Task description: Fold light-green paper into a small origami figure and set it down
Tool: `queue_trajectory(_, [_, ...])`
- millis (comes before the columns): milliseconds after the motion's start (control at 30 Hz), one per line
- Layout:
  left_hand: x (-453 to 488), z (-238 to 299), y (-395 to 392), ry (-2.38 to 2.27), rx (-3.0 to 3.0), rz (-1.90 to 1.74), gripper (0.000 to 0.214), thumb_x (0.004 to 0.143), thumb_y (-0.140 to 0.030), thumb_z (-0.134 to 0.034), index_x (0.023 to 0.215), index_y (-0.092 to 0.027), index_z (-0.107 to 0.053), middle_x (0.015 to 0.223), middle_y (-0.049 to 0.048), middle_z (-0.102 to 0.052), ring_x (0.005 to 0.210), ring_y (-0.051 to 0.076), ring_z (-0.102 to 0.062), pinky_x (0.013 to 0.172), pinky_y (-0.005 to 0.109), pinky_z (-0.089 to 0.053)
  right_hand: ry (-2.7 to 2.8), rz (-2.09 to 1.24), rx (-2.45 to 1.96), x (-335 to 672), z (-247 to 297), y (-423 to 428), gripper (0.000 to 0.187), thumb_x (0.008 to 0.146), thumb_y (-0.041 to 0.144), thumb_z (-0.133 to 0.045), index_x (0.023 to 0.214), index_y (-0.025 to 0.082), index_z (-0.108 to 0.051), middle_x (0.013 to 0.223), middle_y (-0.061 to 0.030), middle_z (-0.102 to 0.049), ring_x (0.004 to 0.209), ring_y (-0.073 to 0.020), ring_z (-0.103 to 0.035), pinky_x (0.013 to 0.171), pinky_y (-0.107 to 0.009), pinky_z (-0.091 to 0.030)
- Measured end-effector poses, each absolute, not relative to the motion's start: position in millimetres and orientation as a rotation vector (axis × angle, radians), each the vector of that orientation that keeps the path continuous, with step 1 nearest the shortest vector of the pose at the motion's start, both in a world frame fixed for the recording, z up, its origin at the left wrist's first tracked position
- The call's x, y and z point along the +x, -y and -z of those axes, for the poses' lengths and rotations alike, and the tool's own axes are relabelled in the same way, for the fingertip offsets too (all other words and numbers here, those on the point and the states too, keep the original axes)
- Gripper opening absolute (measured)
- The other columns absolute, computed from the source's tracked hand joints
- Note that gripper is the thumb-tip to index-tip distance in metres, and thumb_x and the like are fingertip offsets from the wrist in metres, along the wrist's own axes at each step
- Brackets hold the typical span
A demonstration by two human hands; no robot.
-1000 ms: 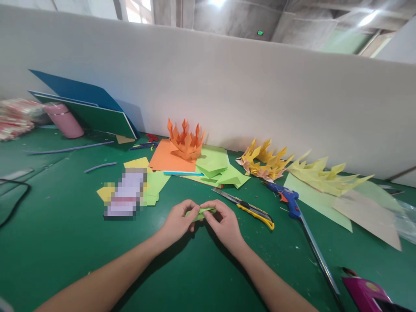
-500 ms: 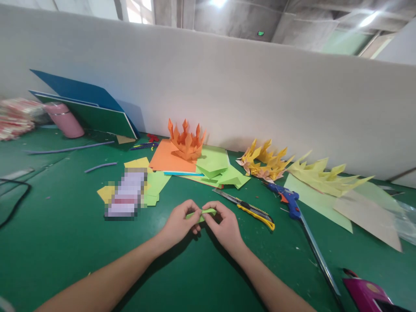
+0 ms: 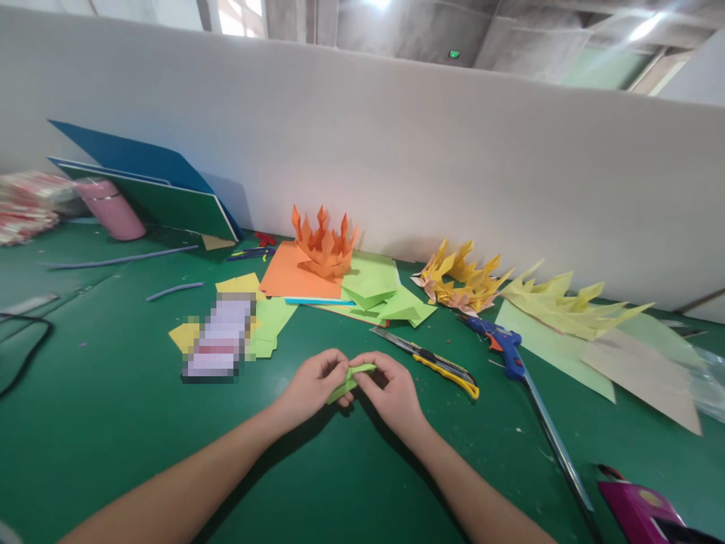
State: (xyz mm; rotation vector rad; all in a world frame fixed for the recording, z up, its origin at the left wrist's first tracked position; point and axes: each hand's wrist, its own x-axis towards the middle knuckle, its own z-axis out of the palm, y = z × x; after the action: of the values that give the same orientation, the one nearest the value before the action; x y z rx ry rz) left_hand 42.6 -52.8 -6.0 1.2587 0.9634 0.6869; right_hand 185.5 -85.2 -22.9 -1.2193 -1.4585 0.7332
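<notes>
Both hands meet over the green table [image 3: 113, 423] and pinch one small folded piece of light green paper [image 3: 352, 376]. My left hand [image 3: 311, 387] grips its left end with curled fingers. My right hand [image 3: 392, 394] grips the right end between thumb and forefinger. The paper sits just above the table surface, tilted down toward the left. Its middle is partly hidden by my fingers.
A yellow utility knife [image 3: 436, 364] lies just right of my hands, then a blue glue gun [image 3: 501, 347] and a metal ruler [image 3: 552, 438]. Behind are orange [image 3: 322, 245] and yellow folded paper crowns [image 3: 464, 283], loose sheets [image 3: 374, 291], boards [image 3: 152, 200], a pink cup [image 3: 110, 209].
The green paper has been turned slightly between my fingers, its left end now dipping lower. Both hands stayed in place.
</notes>
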Motion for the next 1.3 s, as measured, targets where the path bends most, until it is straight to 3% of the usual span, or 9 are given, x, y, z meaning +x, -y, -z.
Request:
queue_trajectory(300, [44.3, 8.9, 56.6, -1.023, 1.360, -0.723, 0.026, 0.069, -0.037, -0.062, 0.063, -0.019, -0.045, 0.047, -0.0041, -0.059, 0.043, 0.012, -0.059, 0.046, 0.022, -0.045, 1.441, -0.733, -1.233, 183.5, 23.5, 85.6, 0.012, 0.072, 0.023, -0.053, 0.073, 0.019, -0.065, 0.071, -0.0039, -0.066, 0.064, -0.0158, -0.061, 0.057, -0.025, -0.050])
queue_trajectory(567, [43.6, 10.1, 56.8, -0.991, 1.390, -0.696, 0.019, 0.069, -0.033, -0.062, 0.068, -0.017, -0.052, 0.054, -0.0020, -0.063, 0.051, 0.013, -0.061, 0.055, 0.024, -0.047, 1.426, -0.732, -1.261, 186.1, 22.3, 83.8, 0.011, 0.071, 0.022, -0.052, 0.074, 0.018, -0.062, 0.071, -0.0030, -0.064, 0.063, -0.0153, -0.060, 0.056, -0.025, -0.049])
queue_trajectory(800, [45.7, 5.1, 54.2, -1.033, 1.162, -0.709, 0.027, 0.065, -0.035, -0.068, 0.064, -0.017, -0.048, 0.049, -0.0027, -0.061, 0.047, 0.011, -0.059, 0.053, 0.024, -0.046, 1.338, -0.798, -1.238, 187.4, 27.6, 79.9, 0.026, 0.070, 0.028, -0.059, 0.094, 0.019, -0.055, 0.078, -0.0018, -0.058, 0.063, -0.0136, -0.057, 0.056, -0.024, -0.049])
queue_trajectory(1033, [44.0, 2.7, 53.4, -1.027, 1.119, -0.783, 0.027, 0.066, -0.035, -0.068, 0.064, -0.016, -0.048, 0.052, -0.0037, -0.059, 0.047, 0.009, -0.057, 0.054, 0.023, -0.047, 1.531, -0.512, -1.227, 192.5, 26.4, 81.2, 0.009, 0.071, 0.019, -0.060, 0.072, 0.021, -0.051, 0.078, -0.0014, -0.057, 0.067, -0.0141, -0.053, 0.061, -0.026, -0.046])
queue_trajectory(1300, [44.1, 5.4, 51.9, -0.997, 1.157, -0.802, 0.031, 0.064, -0.039, -0.070, 0.067, -0.016, -0.050, 0.055, -0.0041, -0.059, 0.050, 0.010, -0.058, 0.055, 0.024, -0.048, 1.763, -0.328, -1.214, 194.5, 21.8, 83.6, 0.008, 0.077, 0.015, -0.055, 0.076, 0.021, -0.061, 0.079, -0.0033, -0.059, 0.072, -0.0162, -0.056, 0.066, -0.029, -0.047])
